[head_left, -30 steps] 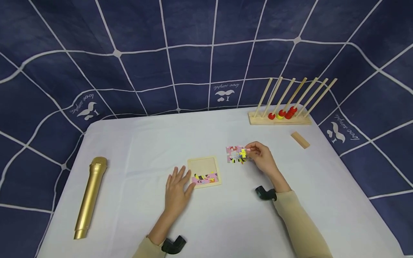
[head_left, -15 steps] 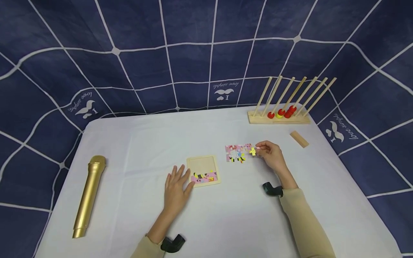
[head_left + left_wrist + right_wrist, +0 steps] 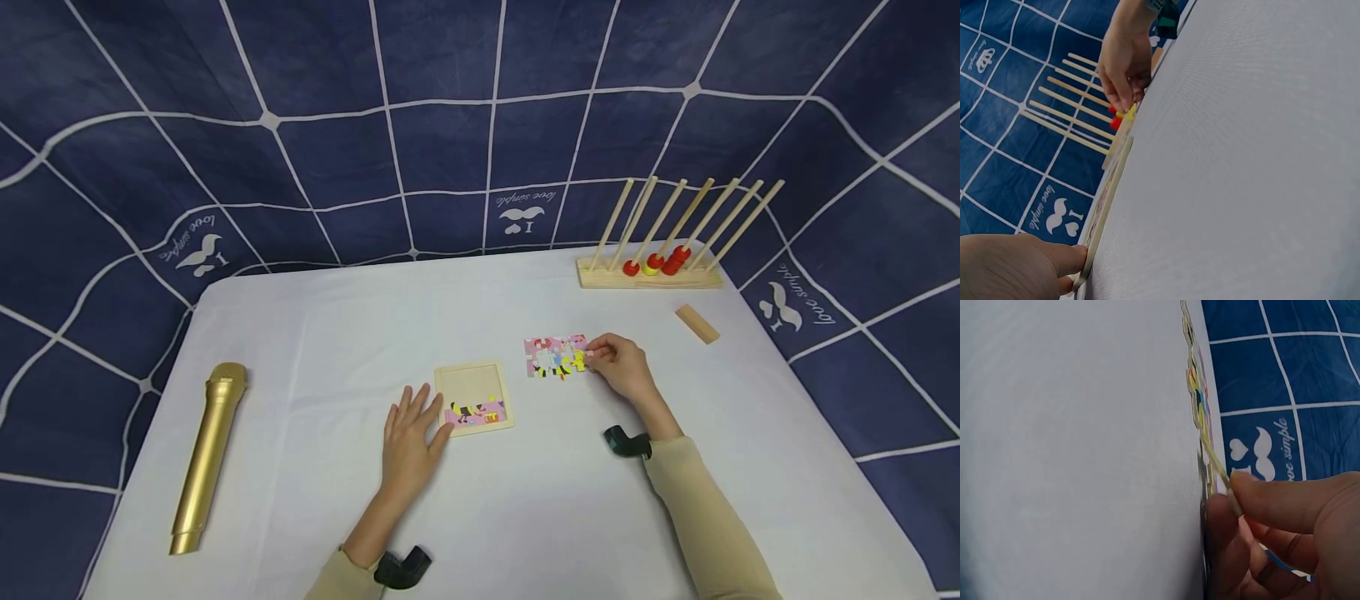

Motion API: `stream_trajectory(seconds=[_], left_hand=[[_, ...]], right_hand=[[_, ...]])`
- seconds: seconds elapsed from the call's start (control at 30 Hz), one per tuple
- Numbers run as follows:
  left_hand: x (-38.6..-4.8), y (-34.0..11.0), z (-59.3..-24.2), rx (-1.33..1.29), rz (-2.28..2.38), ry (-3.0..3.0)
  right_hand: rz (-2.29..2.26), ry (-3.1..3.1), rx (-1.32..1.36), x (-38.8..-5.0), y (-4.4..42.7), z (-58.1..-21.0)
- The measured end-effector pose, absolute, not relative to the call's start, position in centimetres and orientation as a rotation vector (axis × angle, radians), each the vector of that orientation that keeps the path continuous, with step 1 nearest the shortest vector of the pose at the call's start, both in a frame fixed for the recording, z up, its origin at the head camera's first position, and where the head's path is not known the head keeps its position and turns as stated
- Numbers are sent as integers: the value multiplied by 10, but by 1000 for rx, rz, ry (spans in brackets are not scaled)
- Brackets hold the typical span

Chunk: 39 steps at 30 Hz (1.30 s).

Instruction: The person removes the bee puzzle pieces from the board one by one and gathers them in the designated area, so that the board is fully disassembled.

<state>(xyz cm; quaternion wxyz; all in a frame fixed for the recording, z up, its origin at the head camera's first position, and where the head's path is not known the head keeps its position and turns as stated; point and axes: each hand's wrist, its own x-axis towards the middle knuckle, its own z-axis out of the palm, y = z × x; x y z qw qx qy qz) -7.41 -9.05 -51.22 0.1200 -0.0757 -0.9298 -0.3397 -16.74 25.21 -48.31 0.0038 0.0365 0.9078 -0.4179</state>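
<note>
A gold microphone [image 3: 208,458] lies well to the left of the wooden puzzle tray [image 3: 468,383]. Just left of that tray is the left hand [image 3: 408,446], fingers spread, thumb and fingertips touching its edge. Inside the tray, along its near side, lies a strip of puzzle pieces [image 3: 476,413] (a bee and a honey pot show on it). Just right of the tray, a pink-edged puzzle section [image 3: 546,354] lies on the white cloth. At this section's right side, the right hand [image 3: 624,371] pinches a yellow puzzle piece [image 3: 579,360] between thumb and fingers, tilted; whether it touches the section I cannot tell. Farther off, beyond the tray to its right, stand a seven-rod bead rack [image 3: 649,279] and, rightmost, a flat wooden block [image 3: 697,323].
</note>
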Motion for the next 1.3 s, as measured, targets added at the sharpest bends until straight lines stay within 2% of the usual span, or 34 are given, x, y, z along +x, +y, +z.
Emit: stream_trajectory(seconds=[0.27,0.87,1.1,1.3], left_hand=[[-73,-91,-512,-209,-1008,-2725],[-73,-91,-509,-210,-992,-2764],[-72,-91,-512,-216,-969,-2741],[-72,-91,-511,-214,-989,-2751]], right_hand=[[-1231,2956,58,-166,249,-484],[-1225,2987,146,-164,246,-478],[-1329,2938,146,-159,224,-467],[-1458,2881,32,-154,190,-462]])
